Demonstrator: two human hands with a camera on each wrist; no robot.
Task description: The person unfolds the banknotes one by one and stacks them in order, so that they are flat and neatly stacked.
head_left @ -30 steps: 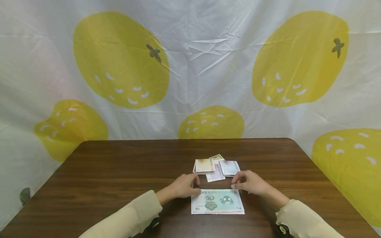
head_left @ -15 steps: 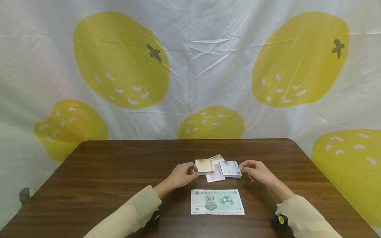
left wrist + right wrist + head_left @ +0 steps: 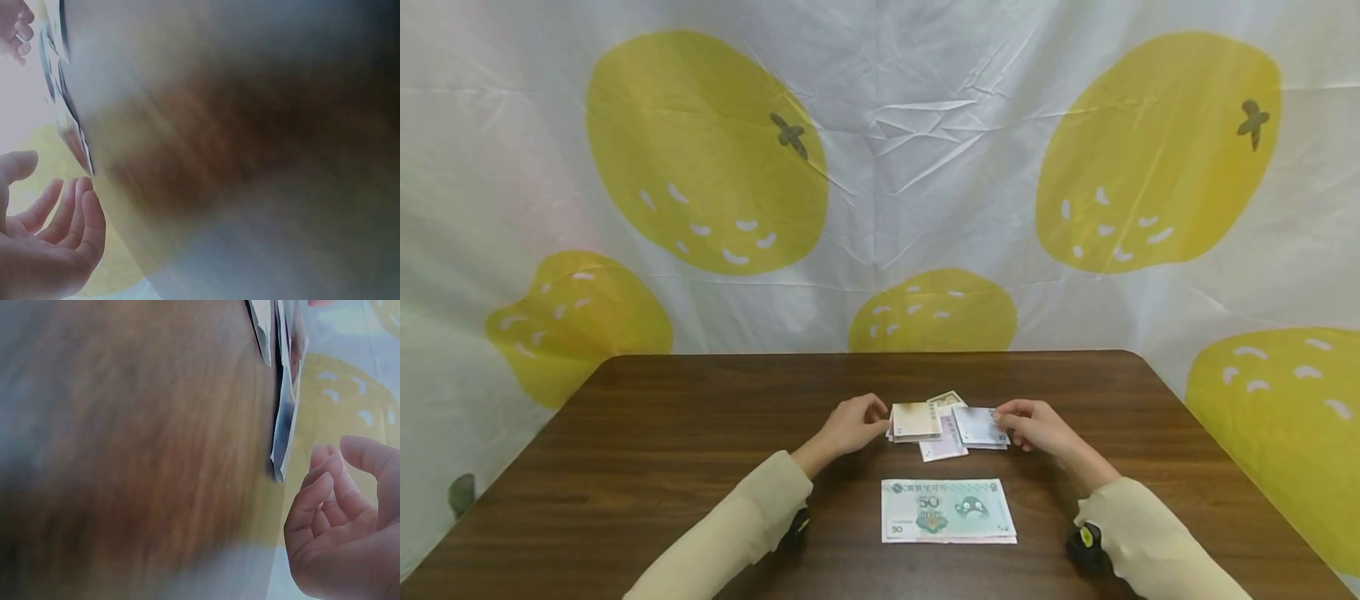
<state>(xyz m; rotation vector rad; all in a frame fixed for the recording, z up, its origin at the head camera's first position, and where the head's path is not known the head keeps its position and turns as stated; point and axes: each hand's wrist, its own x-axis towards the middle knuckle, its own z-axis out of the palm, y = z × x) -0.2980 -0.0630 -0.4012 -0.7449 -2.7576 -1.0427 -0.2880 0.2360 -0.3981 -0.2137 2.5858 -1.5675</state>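
Several folded play banknotes lie in a loose cluster: a yellow one (image 3: pixel 916 420), a blue one (image 3: pixel 979 427), a purple one (image 3: pixel 942 450) and a small part of another (image 3: pixel 947 398) behind. My left hand (image 3: pixel 852 423) is at the yellow note's left edge, its fingers loosely bent; the left wrist view has the fingertips right by a note's corner (image 3: pixel 78 147). My right hand (image 3: pixel 1033 427) overlaps the blue note's right end in the head view. From the right wrist, its thumb and fingers curve with a gap between them, beside the folded notes (image 3: pixel 286 428).
A flat stack of larger notes, with a green 50 note (image 3: pixel 951 510) on top, lies nearer the front of the brown wooden table (image 3: pixel 700 433). Behind the table hangs a white cloth (image 3: pixel 880 217) printed with yellow fruit.
Both hands have moved forward from the 50-note stack to either side of the folded notes. In the last half second the right hand has shifted slightly left over the blue note.
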